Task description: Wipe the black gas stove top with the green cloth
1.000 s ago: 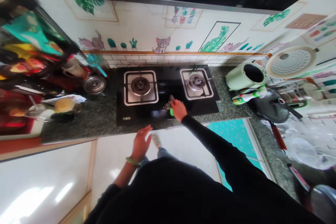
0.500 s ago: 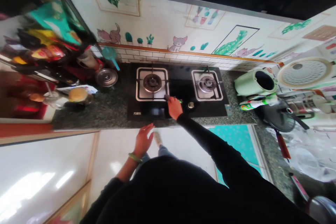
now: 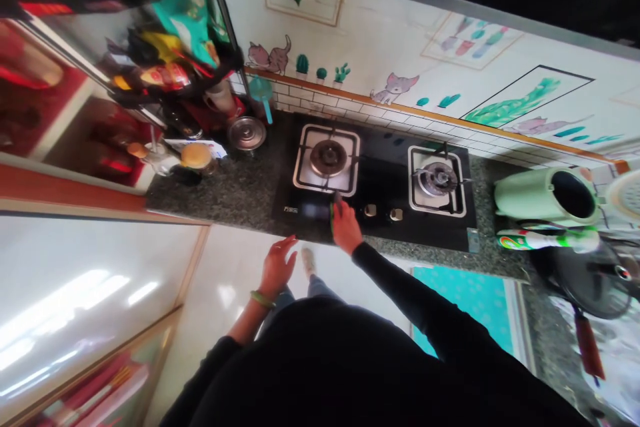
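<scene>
Head view: the right hand [image 3: 346, 229] lies on the front edge of the black gas hob [image 3: 385, 167], fingers curled down over a green cloth [image 3: 331, 217]. Only a thin strip of the cloth shows at the hand's left side; the rest is hidden beneath the palm, so its shape is hard to make out. Just right of this hand sit 2 round knobs [image 3: 383, 213], and beyond its fingertips is the left burner [image 3: 327, 157]. The right burner [image 3: 439, 179] lies farther off to the right.

The left hand [image 3: 277, 265] hangs in the air below the granite counter [image 3: 235, 190], apart from it, fingers loosely spread and holding nothing; a green bangle [image 3: 262, 299] circles the wrist. Far right of both hands, a pale green pot [image 3: 545, 195] is partly cut off by glare. The crowded rack [image 3: 165, 73] up left is blurred.
</scene>
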{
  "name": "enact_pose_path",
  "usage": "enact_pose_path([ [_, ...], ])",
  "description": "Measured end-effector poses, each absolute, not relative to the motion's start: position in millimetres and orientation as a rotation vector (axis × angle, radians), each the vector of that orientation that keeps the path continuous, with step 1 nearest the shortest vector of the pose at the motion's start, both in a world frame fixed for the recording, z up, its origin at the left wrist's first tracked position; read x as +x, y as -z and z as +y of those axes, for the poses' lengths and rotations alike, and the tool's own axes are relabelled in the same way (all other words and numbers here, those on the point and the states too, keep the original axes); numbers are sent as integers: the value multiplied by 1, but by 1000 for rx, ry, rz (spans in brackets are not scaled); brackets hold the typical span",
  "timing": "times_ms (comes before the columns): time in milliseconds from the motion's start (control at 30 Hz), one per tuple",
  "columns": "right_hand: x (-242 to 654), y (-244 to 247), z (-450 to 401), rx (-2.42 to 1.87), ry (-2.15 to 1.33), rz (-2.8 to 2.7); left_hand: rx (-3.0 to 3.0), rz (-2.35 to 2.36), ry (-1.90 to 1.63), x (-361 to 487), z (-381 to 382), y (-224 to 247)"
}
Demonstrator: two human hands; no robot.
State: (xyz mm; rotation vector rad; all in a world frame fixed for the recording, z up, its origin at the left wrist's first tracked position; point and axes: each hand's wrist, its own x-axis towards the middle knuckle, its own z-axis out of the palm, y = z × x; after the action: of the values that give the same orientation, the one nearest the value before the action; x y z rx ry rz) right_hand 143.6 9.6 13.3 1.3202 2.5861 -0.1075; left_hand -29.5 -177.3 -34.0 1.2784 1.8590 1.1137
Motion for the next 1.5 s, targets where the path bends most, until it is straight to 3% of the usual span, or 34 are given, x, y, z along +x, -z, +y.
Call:
enact_pose_path([
  [167,35,8,-5,1168,116,2694,1251,1898,-1132,-39,-188,39],
  [300,2,14,-18,988,234,2797,1222,1923,-1173,-48,-186,38],
  [433,31,8,-36,890,500,2865,1168,1923,-1277,-55,-179,33],
  [567,101,-18,-25,1331,730,2866,1191,1875,-1302,-56,-167,26],
  [733,175,-59,53,1909,341,2773,1303,1784,-1250,-42,-146,19],
  [933,178,-63,125,1811,110,2447,1445,1683,-1192,-22,-133,10],
  [1167,154,-28,62,1699,15,2532,1382,1695,-1157,-23,-143,16],
  [1367,177,-17,7,1423,331,2868,1417,1648,-1151,-23,-136,17],
  [1500,223,-26,1,1778,333,3067,1448,1627,-1166,-25,-131,18],
])
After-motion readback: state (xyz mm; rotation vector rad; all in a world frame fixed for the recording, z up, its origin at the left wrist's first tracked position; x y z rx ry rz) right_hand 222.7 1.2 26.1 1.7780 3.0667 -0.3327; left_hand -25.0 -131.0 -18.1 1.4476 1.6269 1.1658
